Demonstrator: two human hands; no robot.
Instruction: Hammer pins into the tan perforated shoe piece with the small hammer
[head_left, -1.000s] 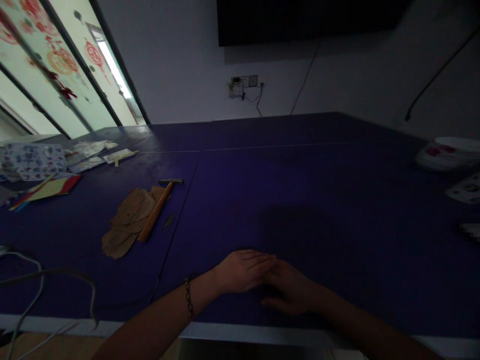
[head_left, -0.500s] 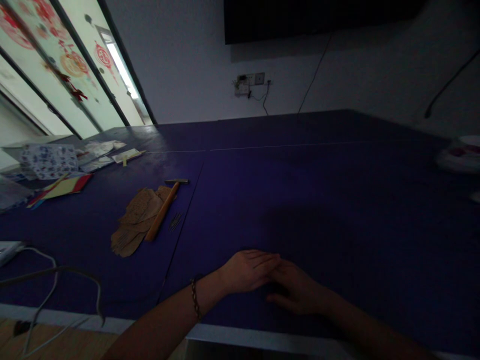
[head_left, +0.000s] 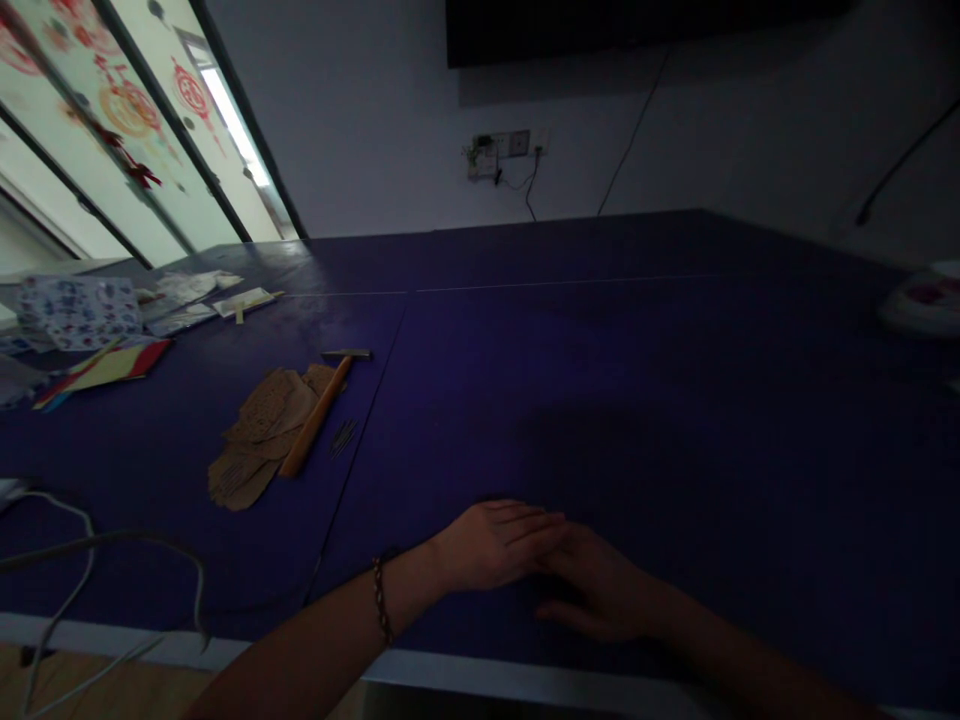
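Note:
My left hand (head_left: 499,545), a braided bracelet (head_left: 382,600) on its wrist, rests at the table's front with fingers stretched out. Its fingertips lie over the fingers of my right hand (head_left: 596,585). The right thumb stands apart, and the right fingertips are partly hidden beneath the left hand. No object shows in either hand. To the left, a hammer (head_left: 319,415) with a wooden handle lies against a pile of brown, flat, patterned pieces (head_left: 259,430). Several thin metal rods (head_left: 343,437) lie just right of the handle.
Purple covering spreads over the table (head_left: 465,380). Coloured sheets (head_left: 112,365), a flower-print bag (head_left: 79,310) and white packets (head_left: 191,290) sit at the far left. Loose cables (head_left: 105,540) cross the near left edge. A pale, blurred object (head_left: 926,300) stands at the far right.
The view has shifted slightly, so the hammer and brown pieces appear a little further left and higher. My hands keep nearly the same pose, left over right.

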